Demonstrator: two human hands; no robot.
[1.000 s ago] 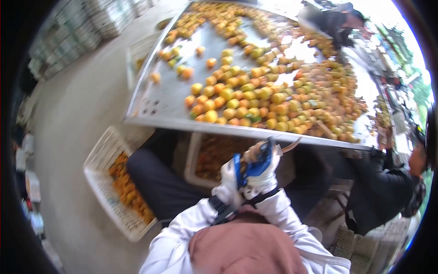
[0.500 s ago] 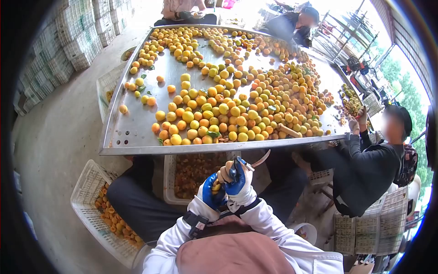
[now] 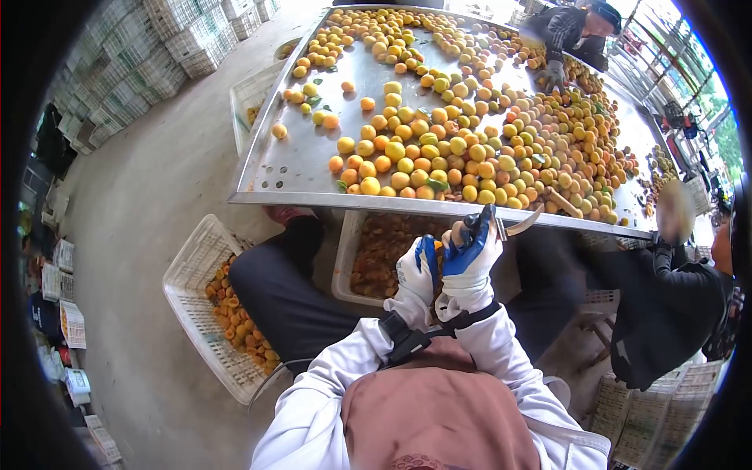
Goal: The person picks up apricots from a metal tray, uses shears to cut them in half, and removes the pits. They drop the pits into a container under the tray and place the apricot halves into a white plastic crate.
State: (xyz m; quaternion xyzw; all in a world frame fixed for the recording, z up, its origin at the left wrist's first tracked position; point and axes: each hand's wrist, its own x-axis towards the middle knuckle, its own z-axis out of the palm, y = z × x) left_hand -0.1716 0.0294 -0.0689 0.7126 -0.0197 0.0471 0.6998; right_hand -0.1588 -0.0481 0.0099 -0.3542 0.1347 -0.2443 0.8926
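My right hand [image 3: 473,254], in a white glove with blue coating, is closed around a knife with a curved blade [image 3: 523,222] pointing away to the right. Beside it, my left hand [image 3: 418,270], gloved alike, is closed on an apricot [image 3: 439,246], of which only a bit of orange shows between the hands. Both hands are held just off the near edge of a metal table [image 3: 301,166] covered with loose apricots [image 3: 405,164]. Below them stands a pale bin [image 3: 342,270] holding brownish, wet-looking pieces.
A white crate [image 3: 184,274] of halved apricots stands left of my leg. A wooden handle [image 3: 564,204] lies among the fruit. Co-workers sit at the right [image 3: 666,305] and far right corner [image 3: 576,31]. Stacked crates [image 3: 149,55] line the back left.
My view has turned left, so the table and hands appear further right and higher. My hands stay together with the knife and apricot. The far co-worker's gloved hand now reaches onto the fruit.
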